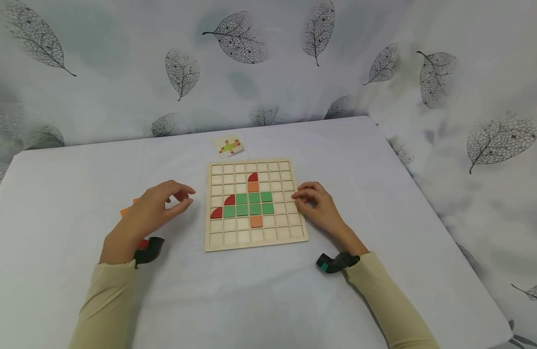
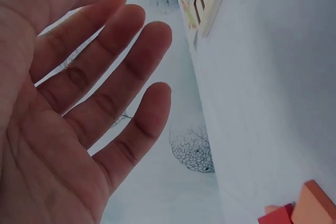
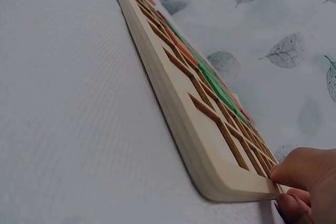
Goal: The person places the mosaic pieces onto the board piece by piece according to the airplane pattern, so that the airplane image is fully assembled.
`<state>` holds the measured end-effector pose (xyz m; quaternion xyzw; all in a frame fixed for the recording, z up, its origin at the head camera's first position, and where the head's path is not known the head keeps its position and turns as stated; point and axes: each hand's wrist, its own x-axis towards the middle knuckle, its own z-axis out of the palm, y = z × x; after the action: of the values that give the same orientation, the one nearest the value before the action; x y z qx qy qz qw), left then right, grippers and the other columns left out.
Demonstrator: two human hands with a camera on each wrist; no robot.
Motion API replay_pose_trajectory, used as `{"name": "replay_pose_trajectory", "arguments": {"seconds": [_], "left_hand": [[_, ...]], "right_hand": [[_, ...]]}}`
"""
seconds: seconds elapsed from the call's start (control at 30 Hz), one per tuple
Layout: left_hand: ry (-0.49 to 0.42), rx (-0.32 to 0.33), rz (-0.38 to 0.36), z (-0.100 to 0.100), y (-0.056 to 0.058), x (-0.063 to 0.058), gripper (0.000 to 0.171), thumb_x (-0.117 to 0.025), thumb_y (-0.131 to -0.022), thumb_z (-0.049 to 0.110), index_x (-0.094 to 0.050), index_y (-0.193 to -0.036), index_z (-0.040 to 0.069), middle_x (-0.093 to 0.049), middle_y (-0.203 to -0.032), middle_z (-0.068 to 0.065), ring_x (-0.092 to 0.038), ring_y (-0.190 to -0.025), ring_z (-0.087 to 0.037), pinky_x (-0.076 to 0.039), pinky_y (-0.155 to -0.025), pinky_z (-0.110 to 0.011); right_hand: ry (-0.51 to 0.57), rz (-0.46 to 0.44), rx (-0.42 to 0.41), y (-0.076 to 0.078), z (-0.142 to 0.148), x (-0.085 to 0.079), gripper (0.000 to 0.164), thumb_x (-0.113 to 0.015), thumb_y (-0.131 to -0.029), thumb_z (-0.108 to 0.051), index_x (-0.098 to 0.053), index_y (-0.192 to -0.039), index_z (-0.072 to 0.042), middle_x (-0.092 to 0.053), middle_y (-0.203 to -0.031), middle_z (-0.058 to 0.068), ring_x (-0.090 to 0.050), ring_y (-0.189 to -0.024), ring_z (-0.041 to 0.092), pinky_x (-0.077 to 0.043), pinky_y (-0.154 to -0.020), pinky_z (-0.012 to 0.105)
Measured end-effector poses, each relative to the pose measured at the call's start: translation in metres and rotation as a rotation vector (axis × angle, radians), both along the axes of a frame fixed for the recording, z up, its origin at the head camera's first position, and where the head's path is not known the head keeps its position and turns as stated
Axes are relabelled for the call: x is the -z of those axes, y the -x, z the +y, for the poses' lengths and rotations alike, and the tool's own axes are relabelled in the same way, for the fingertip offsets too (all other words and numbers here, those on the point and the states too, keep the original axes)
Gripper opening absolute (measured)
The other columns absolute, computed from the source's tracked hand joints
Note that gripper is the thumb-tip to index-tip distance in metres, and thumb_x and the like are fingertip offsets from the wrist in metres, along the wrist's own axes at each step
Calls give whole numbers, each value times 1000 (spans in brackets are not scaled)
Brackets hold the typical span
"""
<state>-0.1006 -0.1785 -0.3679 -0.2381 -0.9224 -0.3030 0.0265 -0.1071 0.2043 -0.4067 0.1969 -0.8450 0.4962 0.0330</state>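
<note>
A square wooden grid board lies flat on the table. In its cells sit several green square tiles, three red quarter-round tiles and two orange square tiles. Left of the board, my left hand hovers with relaxed, spread fingers and a bare palm. At the board's right edge is my right hand. Its thumb lies on the rim with fingers below, pinching that edge.
Beyond the board lies a small pattern card. Loose orange blocks are partly hidden behind my left hand; the left wrist view also shows a red block there. Leaf-printed cloth hangs along the table's far side.
</note>
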Motion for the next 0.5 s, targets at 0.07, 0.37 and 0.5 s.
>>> {"name": "replay_pose_trajectory", "arguments": {"seconds": [0.07, 0.37, 0.5], "left_hand": [[-17, 10, 14, -3, -4, 3, 23, -71, -87, 4, -68, -109, 4, -67, -94, -1, -61, -85, -15, -51, -75, -37], [0, 0, 77, -20, -25, 6, 22, -72, -85, 4, -70, -106, 9, -66, -89, 7, -58, -81, -9, -49, -70, -28], [8, 9, 78, -33, -35, 8, 25, -74, -83, 3, -69, -107, 10, -65, -90, 9, -54, -80, -8, -47, -70, -24]], "right_hand": [[-4, -2, 3, 0, 1, 0, 14, -63, -87, 10, -68, -100, 12, -54, -116, 31, -57, -90, 35, -48, -80, 29], [-5, 5, 5, 0, 2, 1, 14, -63, -87, 10, -68, -100, 12, -54, -115, 31, -57, -88, 35, -49, -79, 32], [4, 7, -12, 0, 0, 1, 14, -63, -87, 10, -68, -100, 13, -54, -115, 32, -58, -88, 35, -49, -79, 33]]}}
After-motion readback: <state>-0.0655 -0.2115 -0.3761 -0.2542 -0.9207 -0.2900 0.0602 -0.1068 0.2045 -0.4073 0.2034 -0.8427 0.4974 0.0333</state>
